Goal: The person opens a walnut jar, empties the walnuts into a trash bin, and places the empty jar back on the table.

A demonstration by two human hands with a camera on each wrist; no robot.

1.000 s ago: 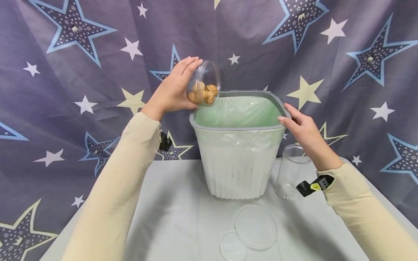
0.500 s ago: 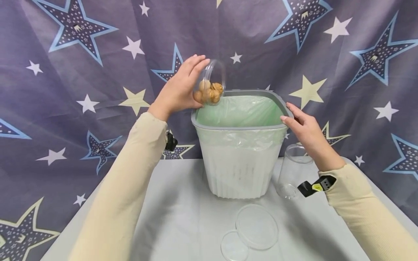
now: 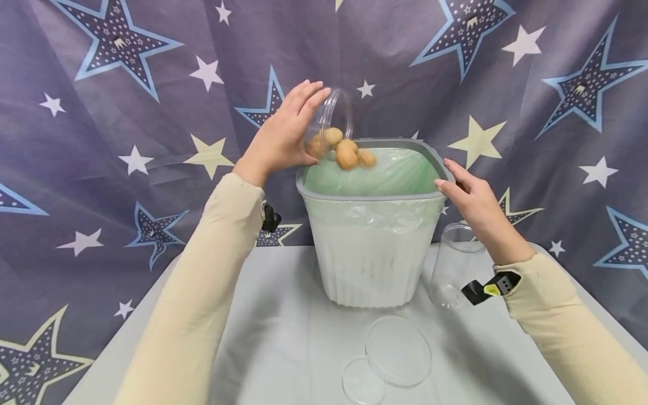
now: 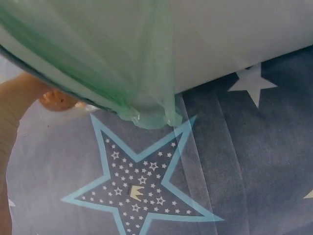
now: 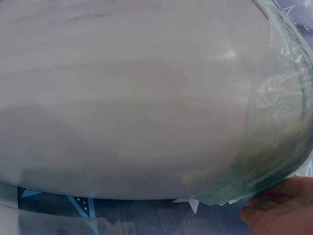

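My left hand grips a clear plastic jar, tipped sideways with its mouth over the bin's left rim. Several walnuts tumble out of the mouth, some in mid-air above the opening; others are still inside the jar. The white bin has a grey rim and a green translucent liner bag. Its inside bottom is hidden. On the right, the fingertips and thumb of my right hand touch the rim's corner. The right wrist view shows that hand against the bag's folded edge.
A second clear jar stands on the table just right of the bin, partly behind my right wrist. Two clear round lids, a larger one and a smaller one, lie in front, overlapping. A star-patterned cloth hangs behind.
The left hand has moved slightly right and tipped the jar further. Walnuts that lay inside it now spill from its mouth towards the bin. The right hand stays at the rim.
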